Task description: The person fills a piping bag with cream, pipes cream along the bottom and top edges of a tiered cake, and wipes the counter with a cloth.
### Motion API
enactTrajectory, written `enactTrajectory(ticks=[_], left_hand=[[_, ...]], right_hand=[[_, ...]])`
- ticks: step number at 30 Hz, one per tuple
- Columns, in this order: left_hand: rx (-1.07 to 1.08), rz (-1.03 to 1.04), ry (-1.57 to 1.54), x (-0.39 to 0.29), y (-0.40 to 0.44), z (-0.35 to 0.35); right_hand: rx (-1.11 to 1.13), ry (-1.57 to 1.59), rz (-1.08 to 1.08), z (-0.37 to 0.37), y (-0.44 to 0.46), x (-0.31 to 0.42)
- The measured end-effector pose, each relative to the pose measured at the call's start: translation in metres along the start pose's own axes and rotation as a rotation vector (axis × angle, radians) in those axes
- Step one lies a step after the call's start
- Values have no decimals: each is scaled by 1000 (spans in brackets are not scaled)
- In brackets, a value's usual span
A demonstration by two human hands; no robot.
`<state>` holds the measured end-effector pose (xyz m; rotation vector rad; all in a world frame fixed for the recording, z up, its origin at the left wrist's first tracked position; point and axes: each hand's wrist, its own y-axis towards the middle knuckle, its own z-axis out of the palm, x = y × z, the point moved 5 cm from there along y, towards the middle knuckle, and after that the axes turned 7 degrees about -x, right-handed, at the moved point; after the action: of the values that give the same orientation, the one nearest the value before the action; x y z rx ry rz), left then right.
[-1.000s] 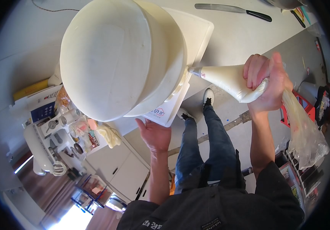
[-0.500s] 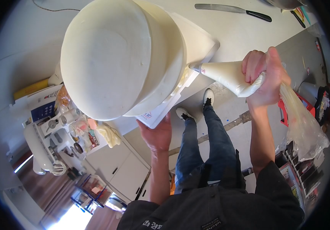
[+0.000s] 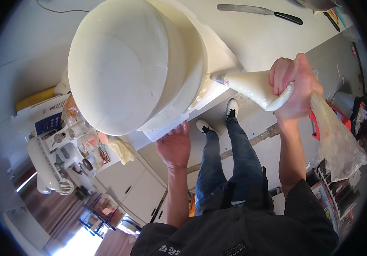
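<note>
A tall white tiered cake point(image 3: 119, 68) stands on a pale square board point(image 3: 219, 53). My right hand point(image 3: 293, 87) is wrapped round a piping bag point(image 3: 251, 87) filled with cream, its metal tip at the lower side of the cake. Empty-looking clear plastic of the bag hangs below the fist. Under the near edge of the board is my left hand point(image 3: 174, 147), palm up, fingers stretched and partly hidden by the board. It touches or nearly touches that edge. Piped cream shows along the cake's base.
A spatula with a black handle point(image 3: 288, 17) lies on the white table point(image 3: 251, 34). At the left are a stand mixer point(image 3: 43, 160), a cream-coloured cloth point(image 3: 121, 150) and assorted tools. A metal bowl point(image 3: 320, 3) is at the top right, a red crate point(image 3: 314, 123) at the right.
The board has rotated under the cake, its corner moving away from my left hand, and the marks on the cake top have shifted. My right hand has moved slightly, still holding the piping bag.
</note>
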<state>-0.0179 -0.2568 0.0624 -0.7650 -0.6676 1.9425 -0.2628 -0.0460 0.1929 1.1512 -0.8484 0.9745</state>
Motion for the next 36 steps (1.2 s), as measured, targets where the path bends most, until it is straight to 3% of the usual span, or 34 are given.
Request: enactTrajectory(ticks=[2,8,14,17,23,36], left_hand=[[-1,14,1,-1,1,0],[-22,19,54,-1,2,0],[-153,84,1,-1,0,7],[-98,52,26,-1,3,3],[-49,15,37,-1,5,3],[-50,26,98,-2,6,5]], right_hand=[[74,75,17,-2,1,0],[-30,6,-46,4,2,0],[52,10,-25,2,3,2],[2,-28,-92,4,6,1],[115,11,-123,1,5,-6],[95,-21,-32,6,8,-3]])
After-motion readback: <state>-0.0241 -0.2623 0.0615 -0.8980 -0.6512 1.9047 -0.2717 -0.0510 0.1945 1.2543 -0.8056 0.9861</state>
